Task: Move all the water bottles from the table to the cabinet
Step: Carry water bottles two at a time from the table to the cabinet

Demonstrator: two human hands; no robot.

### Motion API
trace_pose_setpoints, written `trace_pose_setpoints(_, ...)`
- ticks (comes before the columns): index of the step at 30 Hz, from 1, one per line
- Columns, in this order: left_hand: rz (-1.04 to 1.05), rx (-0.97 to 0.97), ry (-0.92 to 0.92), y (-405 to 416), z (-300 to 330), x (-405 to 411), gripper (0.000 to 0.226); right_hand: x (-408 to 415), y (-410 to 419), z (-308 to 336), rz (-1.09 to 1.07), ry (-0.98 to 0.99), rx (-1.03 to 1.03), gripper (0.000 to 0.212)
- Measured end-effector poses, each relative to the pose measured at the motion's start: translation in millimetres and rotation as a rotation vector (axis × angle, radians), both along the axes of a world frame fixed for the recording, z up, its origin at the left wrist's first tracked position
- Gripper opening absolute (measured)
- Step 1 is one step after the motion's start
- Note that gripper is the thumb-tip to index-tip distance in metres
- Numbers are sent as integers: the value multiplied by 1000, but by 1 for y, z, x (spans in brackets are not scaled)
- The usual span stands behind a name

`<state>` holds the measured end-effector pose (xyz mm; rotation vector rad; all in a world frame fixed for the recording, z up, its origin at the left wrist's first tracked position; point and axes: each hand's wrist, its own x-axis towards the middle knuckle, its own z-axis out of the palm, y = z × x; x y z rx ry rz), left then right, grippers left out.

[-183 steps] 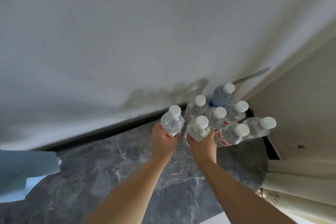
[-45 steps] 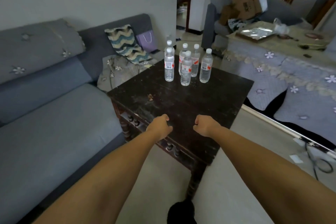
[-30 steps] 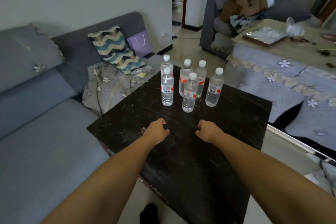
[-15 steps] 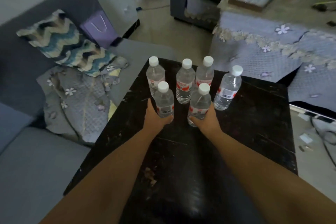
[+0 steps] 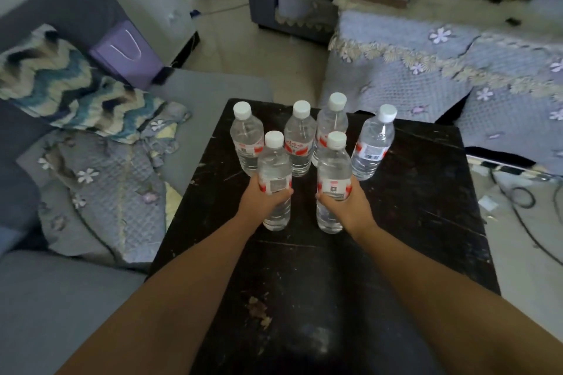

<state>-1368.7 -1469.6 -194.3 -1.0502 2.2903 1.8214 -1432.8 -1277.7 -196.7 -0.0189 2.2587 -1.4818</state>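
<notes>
Several clear water bottles with white caps and red labels stand at the far end of a dark wooden table (image 5: 411,222). My left hand (image 5: 262,202) is wrapped around the front left bottle (image 5: 274,167). My right hand (image 5: 347,205) grips the front right bottle (image 5: 333,170). Both held bottles are upright, with their bases close above the tabletop or on it; I cannot tell which. Behind them stand a left bottle (image 5: 246,137), two middle bottles (image 5: 300,134) (image 5: 333,117), and a right bottle (image 5: 373,143) that leans slightly. The cabinet is out of view.
A grey sofa (image 5: 61,298) with a quilted throw (image 5: 106,192) and a zigzag cushion (image 5: 54,79) runs along the left. A purple bag (image 5: 125,52) leans at its end. A low surface under a flowered cloth (image 5: 457,70) lies to the right. Cables (image 5: 524,201) trail on the floor.
I walked from the cabinet's bottles to the table, reached forward, and closed both hands on the two front bottles. Since half a second ago the grips have tightened and the view has drawn closer.
</notes>
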Motion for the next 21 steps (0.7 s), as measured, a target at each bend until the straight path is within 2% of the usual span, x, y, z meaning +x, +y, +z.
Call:
trace_pose_setpoints(6, -144, -1, 8, 46, 27, -2, 67, 12, 43, 19, -42, 25, 115, 98)
trace_pose_setpoints(10, -283, -3, 2, 101, 41, -8, 65, 27, 98, 34, -159, 53, 153, 92)
trace_pose_setpoints(14, -471, -61, 5, 175, 51, -5, 32, 56, 178, 46, -312, 77, 232, 85)
trace_pose_setpoints(15, -514, -74, -2, 196, 52, -3, 34, 66, 199, 50, -349, 79, 257, 80)
trace_pose_setpoints(17, -592, -92, -36, 248, 55, 6, 51, 94, 252, 57, -444, 63, 286, 79)
trace_pose_setpoints(21, -784, -145, -33, 347, 59, 35, 70, 157, 351, 58, -606, 28, 306, 91)
